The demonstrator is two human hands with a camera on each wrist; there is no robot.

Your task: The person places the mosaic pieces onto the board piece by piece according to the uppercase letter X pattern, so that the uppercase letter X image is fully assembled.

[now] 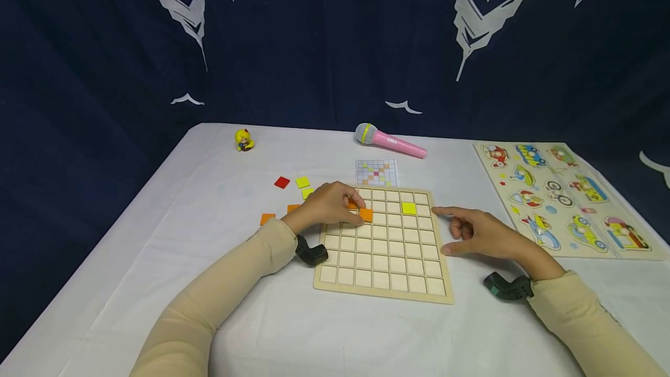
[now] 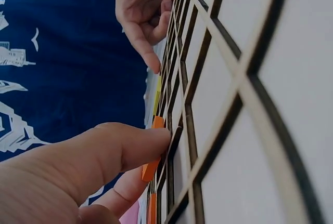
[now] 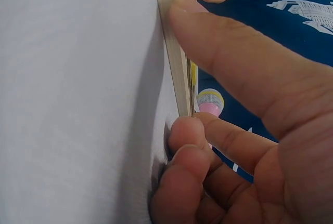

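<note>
On a white worktop (image 1: pixel 209 307), a left hand (image 1: pixel 327 205) presses an orange square tile (image 1: pixel 366 214) onto a pale wooden grid board (image 1: pixel 384 243); the right hand (image 1: pixel 484 234) rests at its edge.

Two hands (image 1: pixel 330 205), one board (image 1: pixel 384 243)

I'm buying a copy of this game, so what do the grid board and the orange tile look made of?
Grid board: pale unfinished-looking wood, likely plywood, with dark, apparently laser-cut grid lines. Orange tile under the left hand: thin, flat and matte, possibly painted wood or plastic; cannot tell which.
</note>
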